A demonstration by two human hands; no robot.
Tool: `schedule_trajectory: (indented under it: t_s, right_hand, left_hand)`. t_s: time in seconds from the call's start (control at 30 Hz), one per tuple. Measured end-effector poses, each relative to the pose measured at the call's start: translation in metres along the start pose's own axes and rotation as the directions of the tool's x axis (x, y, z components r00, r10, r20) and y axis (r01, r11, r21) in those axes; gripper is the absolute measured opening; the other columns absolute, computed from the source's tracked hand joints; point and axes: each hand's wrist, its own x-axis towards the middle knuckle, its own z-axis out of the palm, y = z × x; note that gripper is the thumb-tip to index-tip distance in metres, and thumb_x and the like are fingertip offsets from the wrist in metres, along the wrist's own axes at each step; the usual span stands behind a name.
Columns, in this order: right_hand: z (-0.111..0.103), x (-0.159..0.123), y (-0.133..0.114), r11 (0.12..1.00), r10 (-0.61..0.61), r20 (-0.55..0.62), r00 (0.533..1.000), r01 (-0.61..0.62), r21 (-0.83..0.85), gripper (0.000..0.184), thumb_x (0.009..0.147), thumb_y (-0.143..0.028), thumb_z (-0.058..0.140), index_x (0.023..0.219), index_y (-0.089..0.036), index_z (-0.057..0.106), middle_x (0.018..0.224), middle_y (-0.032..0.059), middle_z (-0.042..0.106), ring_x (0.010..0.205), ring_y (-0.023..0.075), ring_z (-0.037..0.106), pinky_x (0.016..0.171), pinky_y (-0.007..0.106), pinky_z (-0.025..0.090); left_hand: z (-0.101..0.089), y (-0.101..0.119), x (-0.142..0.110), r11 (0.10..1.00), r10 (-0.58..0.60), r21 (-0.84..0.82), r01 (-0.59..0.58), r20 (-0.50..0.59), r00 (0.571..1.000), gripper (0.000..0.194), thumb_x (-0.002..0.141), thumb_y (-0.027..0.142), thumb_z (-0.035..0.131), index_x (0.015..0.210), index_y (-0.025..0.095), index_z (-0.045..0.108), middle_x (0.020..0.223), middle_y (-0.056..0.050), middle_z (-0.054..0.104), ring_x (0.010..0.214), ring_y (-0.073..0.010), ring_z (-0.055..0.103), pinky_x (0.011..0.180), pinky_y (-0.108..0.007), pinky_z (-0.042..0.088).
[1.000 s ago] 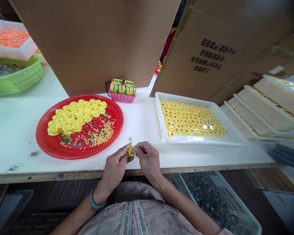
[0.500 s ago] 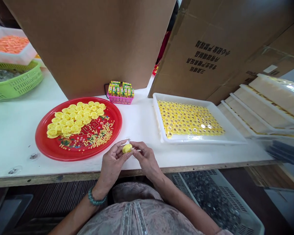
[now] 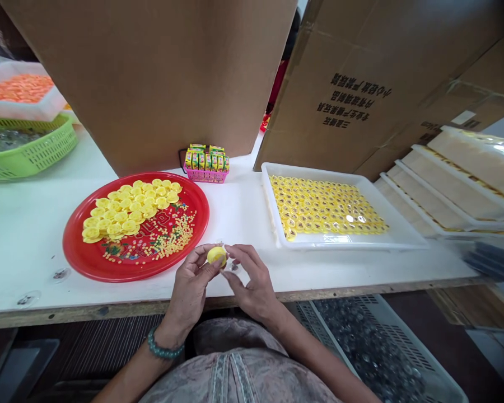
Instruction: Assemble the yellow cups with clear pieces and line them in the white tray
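Between the thumb and fingers of my left hand [image 3: 193, 282] is a round yellow plastic piece [image 3: 217, 256], its smooth domed side showing. My right hand [image 3: 252, 277] is just to the right of it, thumb and fingers apart and curved. A small clear piece with a dark print [image 3: 234, 267] shows between the right fingers; whether it touches them I cannot tell. To the left, a red round tray [image 3: 78, 258] bears many yellow flower-like discs [image 3: 124, 208] and small pale yellow beads [image 3: 172, 238]. On the right, a white tray [image 3: 403, 238] contains rows of yellow discs with printed centres [image 3: 319, 207].
A pink basket of little boxes [image 3: 206, 174] stands behind the red tray. Tall cardboard sheets [image 3: 159, 84] wall off the back. Stacked white trays [image 3: 453, 184] are at right, a green basket [image 3: 37, 154] at left. Below the table edge, a grey crate [image 3: 386, 313] has clear pieces.
My right fingers have come away from the yellow piece and spread apart. My left hand still grips it, slightly turned. The view has shifted a little.
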Motion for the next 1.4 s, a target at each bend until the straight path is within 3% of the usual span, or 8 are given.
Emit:
schedule_trajectory:
  t_s: [0.2,0.63,0.8,0.9,1.0,1.17,1.3,1.4]
  right_hand:
    - [0.008,-0.005,0.008,0.941,-0.218,-0.07,0.973,0.19,-0.281,0.049,0.079,-0.006,0.053,0.126,-0.022,0.049,0.101,0.0093,0.059,0.094,0.0193,0.055,0.077,0.035,0.052]
    - [0.025,-0.005,0.008,0.974,-0.118,-0.211,0.97,0.072,-0.215,0.033,0.078,-0.008,0.059,0.108,-0.02,0.062,0.083,0.005,0.059,0.076,0.0149,0.057,0.067,0.028,0.051]
    - [0.001,0.001,0.009,0.998,0.06,-0.031,0.998,-0.06,-0.007,0.036,0.078,-0.018,0.065,0.113,-0.024,0.062,0.096,0.0056,0.06,0.088,0.0165,0.057,0.076,0.031,0.05]
    - [-0.016,0.011,0.008,0.958,0.204,0.138,0.969,-0.227,0.176,0.038,0.083,-0.023,0.06,0.121,-0.026,0.057,0.107,0.0057,0.059,0.094,0.0152,0.056,0.076,0.029,0.049]
    - [-0.019,0.021,0.006,0.934,0.272,0.187,0.944,-0.306,0.186,0.027,0.083,-0.027,0.06,0.11,-0.022,0.064,0.097,0.0041,0.062,0.086,0.0135,0.058,0.075,0.028,0.048]
    - [-0.014,0.023,0.004,0.968,0.24,0.14,0.961,-0.248,0.039,0.01,0.076,-0.018,0.067,0.086,-0.02,0.07,0.077,0.0003,0.061,0.074,0.0116,0.057,0.071,0.024,0.047]
    - [-0.021,0.017,0.006,0.986,0.161,0.1,0.982,-0.156,-0.056,0.014,0.076,-0.01,0.063,0.087,-0.018,0.067,0.079,0.0008,0.058,0.077,0.0121,0.055,0.073,0.023,0.047]
    - [-0.036,0.016,0.009,0.991,0.115,0.159,0.981,-0.102,-0.084,0.014,0.077,-0.014,0.064,0.09,-0.017,0.066,0.081,0.0017,0.059,0.078,0.0124,0.056,0.074,0.023,0.047]
  left_hand:
    - [0.007,0.001,-0.002,0.99,-0.108,-0.087,0.109,0.015,0.994,0.045,0.07,0.023,0.072,0.112,0.021,0.057,0.094,-0.003,0.069,0.089,-0.0152,0.062,0.082,-0.026,0.047]
    - [-0.003,-0.01,0.003,1.0,-0.003,0.022,0.003,-0.008,1.0,0.025,0.07,0.02,0.071,0.094,0.014,0.067,0.091,-0.005,0.07,0.089,-0.0156,0.06,0.083,-0.026,0.045]
    - [-0.004,-0.006,0.003,0.999,-0.043,0.018,0.043,0.007,0.999,0.039,0.072,0.024,0.071,0.108,0.016,0.059,0.092,-0.005,0.069,0.086,-0.0158,0.062,0.08,-0.028,0.049]
    - [-0.004,-0.001,0.005,0.995,-0.063,0.077,0.059,0.042,0.997,0.064,0.07,0.026,0.073,0.126,0.02,0.044,0.093,-0.005,0.07,0.09,-0.0172,0.063,0.084,-0.032,0.049]
    - [-0.002,0.002,0.005,0.978,-0.065,0.202,0.05,0.066,0.996,0.072,0.068,0.029,0.074,0.13,0.021,0.039,0.089,-0.004,0.071,0.087,-0.0175,0.065,0.084,-0.031,0.049]
    - [0.0,0.005,0.001,0.931,-0.075,0.361,0.056,0.038,0.996,0.076,0.063,0.037,0.077,0.128,0.021,0.042,0.086,-0.006,0.073,0.085,-0.0212,0.067,0.081,-0.033,0.052]
    - [0.004,0.002,0.002,0.898,-0.103,0.432,0.082,0.024,0.994,0.076,0.059,0.042,0.078,0.125,0.024,0.046,0.091,-0.006,0.073,0.088,-0.0233,0.067,0.081,-0.032,0.053]
    - [0.011,-0.003,0.005,0.919,-0.127,0.384,0.088,0.076,0.989,0.077,0.061,0.042,0.077,0.128,0.026,0.043,0.095,-0.005,0.072,0.094,-0.0228,0.065,0.084,-0.031,0.052]
